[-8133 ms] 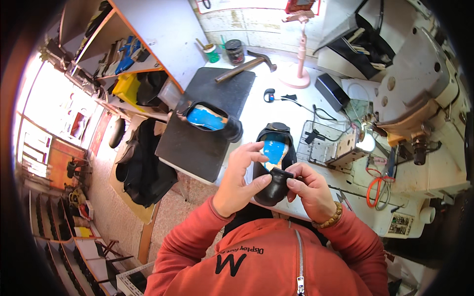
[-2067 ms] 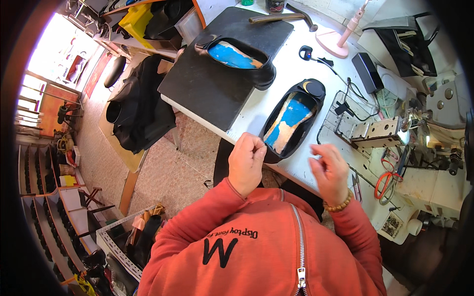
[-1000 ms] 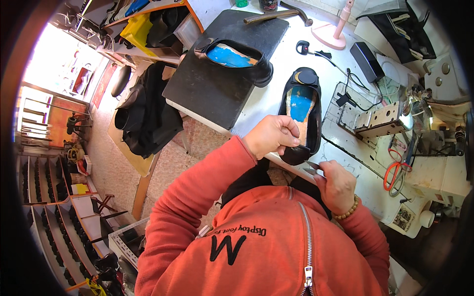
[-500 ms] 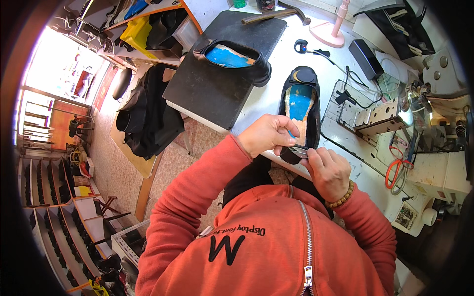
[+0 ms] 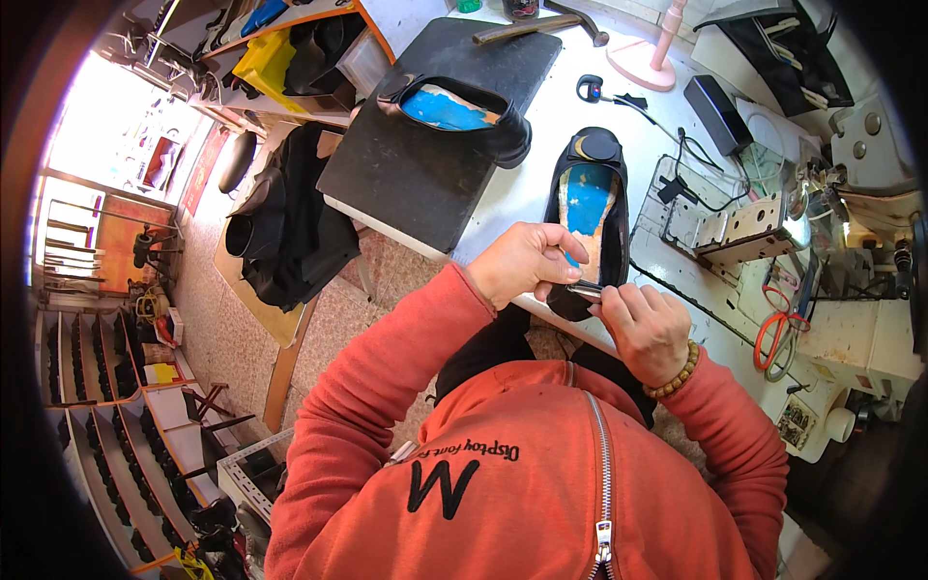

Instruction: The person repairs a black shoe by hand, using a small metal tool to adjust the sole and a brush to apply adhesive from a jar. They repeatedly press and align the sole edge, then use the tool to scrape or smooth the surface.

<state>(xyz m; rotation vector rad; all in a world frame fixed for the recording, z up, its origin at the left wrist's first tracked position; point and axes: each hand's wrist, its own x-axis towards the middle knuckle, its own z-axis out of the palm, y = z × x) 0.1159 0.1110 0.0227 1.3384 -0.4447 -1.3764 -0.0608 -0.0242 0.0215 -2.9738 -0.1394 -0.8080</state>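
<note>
The black shoe [image 5: 592,203] is lying at the near edge of the desk [image 5: 527,205], its long axis running near to far, toe pointing far. The left hand [image 5: 527,261] is pinching at the heel, on what I cannot tell, while the right hand [image 5: 646,333] is gripping a small metal tool [image 5: 588,289] there. White surface is extending left toward the black board [image 5: 401,188].

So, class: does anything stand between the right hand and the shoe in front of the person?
Only the small metal tool in the right hand, at the near end of the black shoe; nothing else visible stands between them.
</note>
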